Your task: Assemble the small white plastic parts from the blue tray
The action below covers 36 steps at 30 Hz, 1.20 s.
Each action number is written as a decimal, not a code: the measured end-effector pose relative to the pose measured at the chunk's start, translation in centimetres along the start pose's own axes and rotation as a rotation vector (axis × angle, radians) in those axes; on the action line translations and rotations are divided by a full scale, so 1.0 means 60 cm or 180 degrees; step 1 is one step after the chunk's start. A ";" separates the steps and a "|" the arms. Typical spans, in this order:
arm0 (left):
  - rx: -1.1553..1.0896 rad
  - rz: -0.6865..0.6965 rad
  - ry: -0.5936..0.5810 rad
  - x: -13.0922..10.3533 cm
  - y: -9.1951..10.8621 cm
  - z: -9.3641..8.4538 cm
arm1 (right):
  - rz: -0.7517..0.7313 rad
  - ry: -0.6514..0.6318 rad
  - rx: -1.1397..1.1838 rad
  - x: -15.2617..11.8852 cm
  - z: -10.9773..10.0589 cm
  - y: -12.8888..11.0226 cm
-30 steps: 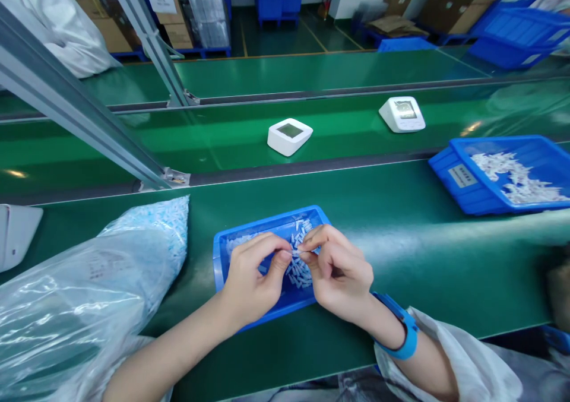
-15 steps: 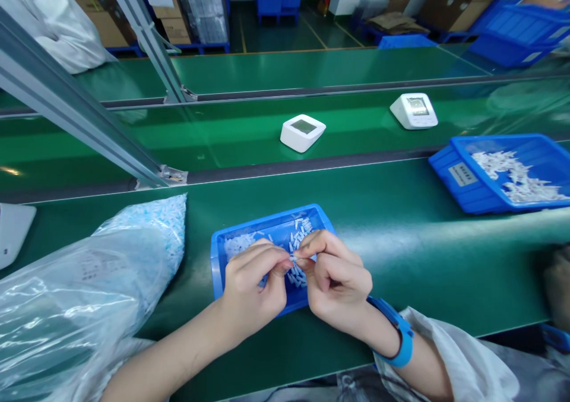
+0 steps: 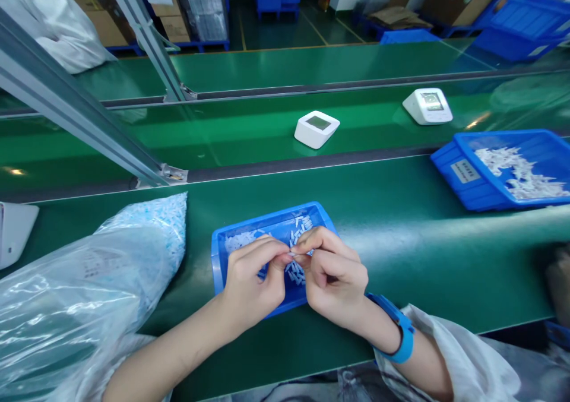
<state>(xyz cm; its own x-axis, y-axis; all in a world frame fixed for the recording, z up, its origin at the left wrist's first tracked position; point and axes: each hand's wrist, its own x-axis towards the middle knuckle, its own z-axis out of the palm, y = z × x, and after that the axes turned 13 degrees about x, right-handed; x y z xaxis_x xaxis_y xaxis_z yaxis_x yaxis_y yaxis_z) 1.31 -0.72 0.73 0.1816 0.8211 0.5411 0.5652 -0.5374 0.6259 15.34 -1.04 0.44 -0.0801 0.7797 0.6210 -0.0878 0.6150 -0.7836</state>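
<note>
Because the small white piece looks too slight for a full grasp, the left hand and right hand pinch it, thumbs and forefingers nearly closed. It sits right at the fingertips, over the small blue tray, probably so that a dropped piece lands among the loose pieces. Left of that tray lies a filled plastic bag; to its right, farther off, a larger blue bin; beyond it, 2 white devices.

The left hand and right hand are meeting fingertip to fingertip, thumbs and index fingers pinching, both forearms angling inward.
</note>
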 end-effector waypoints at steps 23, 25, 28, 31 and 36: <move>-0.0263 0.0187 0.0095 0.006 -0.006 0.000 | 0.0879 0.0134 0.0749 0.029 -0.020 -0.004; -0.0089 -0.0032 -0.0118 0.009 -0.007 -0.002 | 0.0997 0.0110 0.0380 0.051 -0.058 0.000; 0.0121 -0.0501 -0.0362 0.013 -0.011 -0.004 | 0.1296 0.0068 -0.1054 0.081 -0.149 0.013; 0.0458 -0.0558 -0.0647 0.019 -0.019 -0.011 | 0.2072 -0.0215 -0.2765 0.092 -0.233 0.030; 0.1373 -0.0004 -0.1795 0.027 -0.025 -0.037 | 0.1864 -0.0241 -0.3519 0.096 -0.233 0.029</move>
<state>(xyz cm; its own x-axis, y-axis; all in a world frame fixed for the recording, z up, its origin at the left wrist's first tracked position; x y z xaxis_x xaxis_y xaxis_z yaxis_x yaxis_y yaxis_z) -1.03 1.00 1.93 0.5038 0.8586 0.0944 0.8127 -0.5082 0.2851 28.62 6.15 2.38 0.1144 0.9827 0.1454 0.8563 -0.0233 -0.5159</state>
